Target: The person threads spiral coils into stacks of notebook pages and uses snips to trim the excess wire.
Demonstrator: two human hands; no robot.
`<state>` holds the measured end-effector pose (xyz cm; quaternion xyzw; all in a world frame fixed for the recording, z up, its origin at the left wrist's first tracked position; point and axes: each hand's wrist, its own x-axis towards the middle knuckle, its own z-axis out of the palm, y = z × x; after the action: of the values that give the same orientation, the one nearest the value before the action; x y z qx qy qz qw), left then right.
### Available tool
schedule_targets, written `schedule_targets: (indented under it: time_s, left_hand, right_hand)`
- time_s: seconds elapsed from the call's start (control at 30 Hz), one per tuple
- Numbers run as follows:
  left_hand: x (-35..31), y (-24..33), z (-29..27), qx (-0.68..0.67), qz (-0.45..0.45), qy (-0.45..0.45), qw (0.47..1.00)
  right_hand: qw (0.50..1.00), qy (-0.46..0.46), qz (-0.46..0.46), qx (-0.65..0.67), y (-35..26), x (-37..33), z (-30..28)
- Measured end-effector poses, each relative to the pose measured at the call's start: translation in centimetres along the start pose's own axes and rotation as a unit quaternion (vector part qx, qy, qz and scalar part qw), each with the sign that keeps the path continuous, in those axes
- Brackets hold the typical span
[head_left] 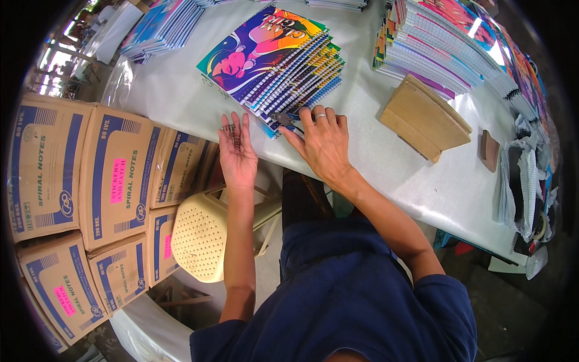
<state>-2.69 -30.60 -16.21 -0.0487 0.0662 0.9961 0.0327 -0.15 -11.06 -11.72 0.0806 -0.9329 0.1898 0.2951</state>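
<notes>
My left hand [239,155] is turned palm up just off the table's front edge, its fingers stretched out. Across those fingers lies a small dark wire coil [233,136]. My right hand [326,143], a ring on one finger, is at the table edge, curled over a pair of dark pliers [282,119]. The pliers' head points left, over the near corner of a stack of spiral notebooks [241,57]; their handles are partly hidden under my fingers. The top notebook has a purple, pink and orange cover, and the bindings below fan out to the right.
More notebooks are piled at the far left [163,27] and, taller, at the right [431,51]. A brown cardboard block [422,117] and a small brown piece [489,151] are on the table [386,175]. Cartons [117,175] and a cream plastic stool [202,238] stand to the left.
</notes>
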Motion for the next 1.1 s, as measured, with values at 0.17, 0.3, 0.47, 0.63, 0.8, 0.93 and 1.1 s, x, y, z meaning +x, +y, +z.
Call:
schedule_targets:
  time_s: [0.17,0.3,0.47,0.63,0.8,0.93,1.1]
  left_hand:
    - [-0.2,-0.1,-0.3,0.004,0.0,0.007,1.0]
    - [-0.3,-0.2,-0.5,0.007,0.001,0.01,1.0]
    - [-0.2,-0.5,-0.2,0.028,0.008,0.019,0.999]
    - [-0.4,-0.5,0.0,0.048,0.02,0.031,0.998]
    - [-0.6,-0.6,0.8,0.036,0.011,0.027,0.999]
    - [-0.5,-0.5,0.8,0.035,0.009,0.018,0.999]
    - [-0.7,-0.2,0.7,0.029,0.008,0.016,0.999]
  right_hand:
    - [1.0,0.003,-0.022,0.014,0.5,0.2,0.6]
    - [0.999,-0.016,-0.019,0.046,0.7,0.5,0.5]
    - [0.971,-0.165,0.059,0.161,1.4,1.6,0.2]
    - [0.981,-0.154,0.07,0.09,0.4,2.1,-2.0]
    - [0.999,0.014,-0.003,0.046,-0.2,1.3,-1.1]
    - [0.999,0.034,-0.019,0.033,-0.2,1.4,0.1]
    - [0.999,0.022,-0.03,0.028,-0.1,1.6,0.1]
